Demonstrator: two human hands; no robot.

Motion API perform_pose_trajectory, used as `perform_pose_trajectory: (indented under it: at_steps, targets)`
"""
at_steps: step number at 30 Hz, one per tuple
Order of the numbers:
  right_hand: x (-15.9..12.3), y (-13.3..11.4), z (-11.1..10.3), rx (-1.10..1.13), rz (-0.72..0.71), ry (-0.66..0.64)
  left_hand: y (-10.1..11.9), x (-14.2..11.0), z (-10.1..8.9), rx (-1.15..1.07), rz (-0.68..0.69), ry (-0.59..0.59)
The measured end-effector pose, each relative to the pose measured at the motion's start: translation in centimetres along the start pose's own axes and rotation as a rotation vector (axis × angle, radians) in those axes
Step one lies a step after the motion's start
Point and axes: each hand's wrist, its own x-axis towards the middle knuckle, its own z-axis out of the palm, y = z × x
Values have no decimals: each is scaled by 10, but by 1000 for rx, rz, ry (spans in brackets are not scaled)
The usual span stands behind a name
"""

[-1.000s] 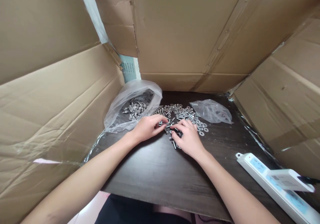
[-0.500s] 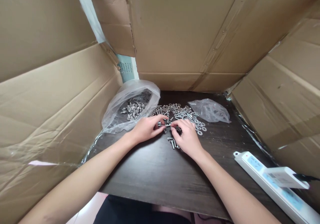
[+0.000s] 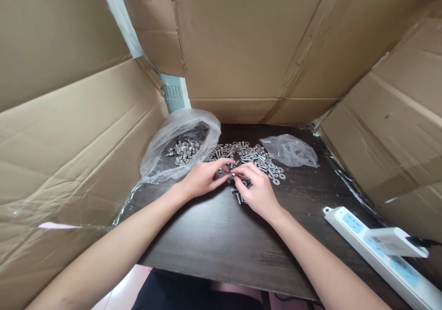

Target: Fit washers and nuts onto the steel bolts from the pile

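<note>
Both hands meet over the dark worktop (image 3: 214, 245), the left hand (image 3: 203, 178) and right hand (image 3: 257, 190) pinching small metal hardware (image 3: 232, 175) between their fingertips! Loose bolts and washers (image 3: 255, 155) spread just beyond, with the open plastic bag (image 3: 148, 162) of fasteners (image 3: 186, 152) lying left.
</note>
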Motion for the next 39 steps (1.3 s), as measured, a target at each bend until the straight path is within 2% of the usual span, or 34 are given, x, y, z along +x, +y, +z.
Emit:
perform_pose_trajectory:
  at_steps: [5, 24, 29, 34, 39]
  targets:
    - [-1, 0, 3, 38, 8, 57, 1, 0, 0, -31, -21, 3]
    - [0, 0, 0, -52, 92, 56, 3, -1, 5, -23, 64, 84]
    - [0, -1, -1, -50, 106, -1, 2, 1, 3, 11, 58, 109]
    - [-2, -3, 0, -142, 26, -118, 1, 1, 0, 30, 28, 140]
    - [-2, -4, 0, -162, 28, -86, 1, 0, 2, 23, 47, 110]
